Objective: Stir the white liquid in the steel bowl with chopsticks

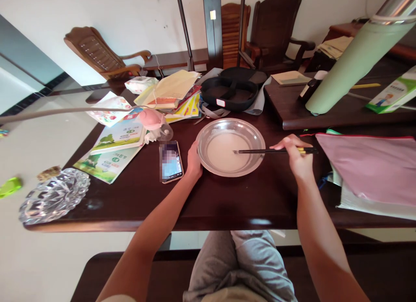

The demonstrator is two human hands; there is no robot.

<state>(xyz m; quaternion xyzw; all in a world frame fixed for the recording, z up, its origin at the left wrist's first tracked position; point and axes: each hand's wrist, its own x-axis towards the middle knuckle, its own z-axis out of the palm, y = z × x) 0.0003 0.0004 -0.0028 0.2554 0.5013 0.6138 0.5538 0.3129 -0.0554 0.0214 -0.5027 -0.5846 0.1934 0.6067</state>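
Observation:
A round metal bowl (258, 162) rests on the dark wooden table, with a pale, milky liquid (224, 154) spread over its bottom. My left hand (194, 162) grips the bowl's left rim, fingers partly hidden by the bowl. On the right, my right hand (294, 152) is closed around a pair of dark chopsticks (260, 151) held nearly level. Their tips reach into the bowl and touch the liquid near its middle. Just left of my left hand lies a phone (171, 162) with its screen lit.
Left are a pink-lidded bottle (156, 123), booklets (120, 135) and a glass dish (56, 196). Behind the bowl sit a black case (229, 92) and stacked papers (175, 87). To the right are a pink pouch (373, 163) and a tall green cylinder (354, 59). The table's front edge (224, 224) is near me.

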